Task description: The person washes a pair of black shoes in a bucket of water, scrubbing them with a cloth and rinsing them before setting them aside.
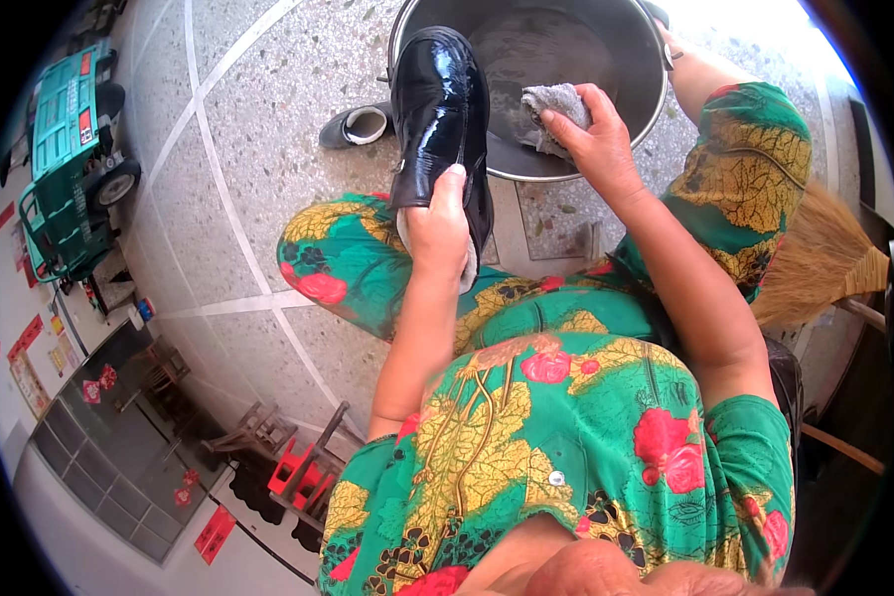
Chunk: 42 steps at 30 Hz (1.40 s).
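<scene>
My left hand [439,235] grips a glossy black shoe [439,104] by its heel end, with fingers inside the pale lined opening. The shoe's toe points away from me, and its upper looks wet. In my right hand [603,149] is a crumpled grey cloth [556,110], pinched between thumb and fingers to the right of the shoe, apart from it. Both hands are near the close rim of a large metal basin [652,112], which holds water. Part of the basin is hidden behind the shoe.
A second dark shoe with pale lining [335,132] lies on the speckled floor [268,97], left of the basin. A straw broom [827,257] is at my right. Farther left are a green cargo tricycle [63,149], wooden chairs [257,428] and a red plastic stool [290,477].
</scene>
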Tool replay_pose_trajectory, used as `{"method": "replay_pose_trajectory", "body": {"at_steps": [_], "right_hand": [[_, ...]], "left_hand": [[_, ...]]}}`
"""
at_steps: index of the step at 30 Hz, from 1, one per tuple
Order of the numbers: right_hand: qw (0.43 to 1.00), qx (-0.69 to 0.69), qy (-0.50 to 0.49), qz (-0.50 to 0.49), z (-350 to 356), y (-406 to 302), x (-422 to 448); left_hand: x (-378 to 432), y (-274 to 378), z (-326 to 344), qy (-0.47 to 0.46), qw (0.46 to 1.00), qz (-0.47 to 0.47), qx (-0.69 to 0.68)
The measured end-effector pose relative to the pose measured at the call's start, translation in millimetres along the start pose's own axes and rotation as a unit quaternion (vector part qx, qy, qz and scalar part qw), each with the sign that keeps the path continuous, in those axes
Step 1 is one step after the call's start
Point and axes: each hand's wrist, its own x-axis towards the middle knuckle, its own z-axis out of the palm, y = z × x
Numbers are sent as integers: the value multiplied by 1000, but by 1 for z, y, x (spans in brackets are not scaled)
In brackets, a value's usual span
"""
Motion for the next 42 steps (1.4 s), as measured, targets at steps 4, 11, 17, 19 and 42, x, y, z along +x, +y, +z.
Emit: {"method": "replay_pose_trajectory", "body": {"at_steps": [4,11,17,19,42], "right_hand": [[992,21,-22,-120,-3,-38,-4],[980,-114,-67,-151,22,-29,-4],[982,-156,94,-58,2,2,39],[982,-136,95,-93,-9,-12,40],[944,310,52,104,-40,16,76]], "left_hand": [[-3,-10,2,-40,991,-4,127],[-14,-16,13,-96,984,18,151],[-17,-19,8,-106,979,7,176],[-19,-22,7,-108,973,47,198],[38,-7,-55,-185,926,147,294]]}}
